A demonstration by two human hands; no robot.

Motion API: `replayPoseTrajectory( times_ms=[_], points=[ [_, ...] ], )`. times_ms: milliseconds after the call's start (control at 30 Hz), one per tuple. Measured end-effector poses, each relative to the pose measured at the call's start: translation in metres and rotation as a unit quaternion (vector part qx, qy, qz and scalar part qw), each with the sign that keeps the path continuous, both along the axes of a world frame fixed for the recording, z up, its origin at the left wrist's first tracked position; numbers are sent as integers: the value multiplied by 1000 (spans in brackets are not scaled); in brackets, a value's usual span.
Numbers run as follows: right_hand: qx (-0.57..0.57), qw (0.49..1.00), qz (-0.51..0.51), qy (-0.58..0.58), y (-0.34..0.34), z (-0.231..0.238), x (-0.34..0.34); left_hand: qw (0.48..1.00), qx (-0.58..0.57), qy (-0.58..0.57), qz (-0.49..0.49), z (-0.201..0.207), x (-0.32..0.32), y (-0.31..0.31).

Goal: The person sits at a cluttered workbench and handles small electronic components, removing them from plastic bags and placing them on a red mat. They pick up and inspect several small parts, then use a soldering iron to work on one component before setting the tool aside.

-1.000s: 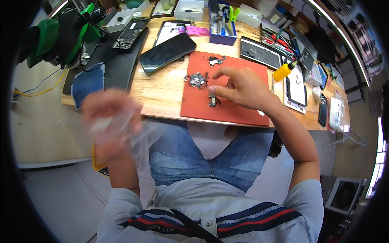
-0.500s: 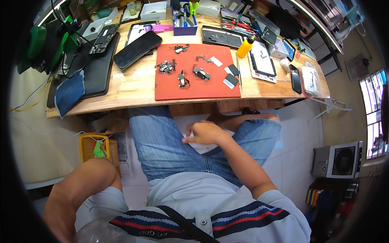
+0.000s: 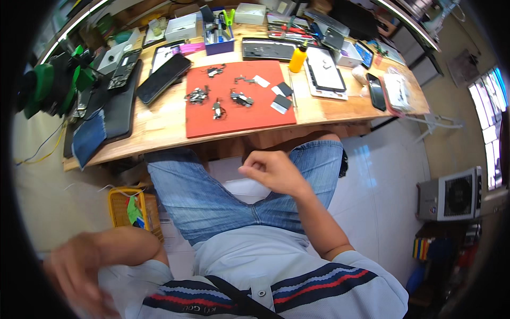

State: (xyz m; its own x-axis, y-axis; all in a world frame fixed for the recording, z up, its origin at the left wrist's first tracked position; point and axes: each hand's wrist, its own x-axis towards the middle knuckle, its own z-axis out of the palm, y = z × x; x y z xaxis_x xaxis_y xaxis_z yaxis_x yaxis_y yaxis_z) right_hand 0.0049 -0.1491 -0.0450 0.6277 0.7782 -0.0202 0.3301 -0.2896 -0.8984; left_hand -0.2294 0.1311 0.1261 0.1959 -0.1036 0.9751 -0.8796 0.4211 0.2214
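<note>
My right hand (image 3: 272, 171) hovers over my lap, its fingers curled in toward the thumb, and I see nothing in it. At the lower left my left hand (image 3: 77, 274) is raised beside my shoulder; motion smears its fingers. Neither hand touches the workbench (image 3: 159, 139). On the bench ahead, an orange-red mat (image 3: 239, 119) carries several small clusters of dark and silvery electronic parts, one of them a cluster (image 3: 241, 98) near the middle. Small dark and white flat pieces (image 3: 281, 97) lie at the mat's right side.
Left of the mat lie a dark phone-like device (image 3: 164, 78) and a blue cloth (image 3: 89, 137). A yellow bottle (image 3: 298, 57), a white-faced panel (image 3: 325, 72) and a phone (image 3: 376, 91) are to the right. Behind stands a purple tool box (image 3: 219, 45). A yellow basket (image 3: 127, 207) is below.
My left hand has come into view at the lower left, moving. My right hand stays over my lap, slightly shifted. The view has turned, so the bench appears further left.
</note>
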Motion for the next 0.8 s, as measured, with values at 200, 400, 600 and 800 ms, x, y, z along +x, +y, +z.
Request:
replayPoseTrajectory(
  times_ms=[200,400,600,800],
  points=[
    [7,962,-102,-254,35,48,72,866,-101,352,341,-91,46,-46],
    [-150,944,-33,-292,70,45,108,818,-56,491,295,-161,63,-62],
    [-107,965,29,-236,82,64,122,848,79,499,160,-186,105,-84],
    [-209,951,48,-221,104,92,152,869,205,442,84,-196,129,-86]
  ],
)
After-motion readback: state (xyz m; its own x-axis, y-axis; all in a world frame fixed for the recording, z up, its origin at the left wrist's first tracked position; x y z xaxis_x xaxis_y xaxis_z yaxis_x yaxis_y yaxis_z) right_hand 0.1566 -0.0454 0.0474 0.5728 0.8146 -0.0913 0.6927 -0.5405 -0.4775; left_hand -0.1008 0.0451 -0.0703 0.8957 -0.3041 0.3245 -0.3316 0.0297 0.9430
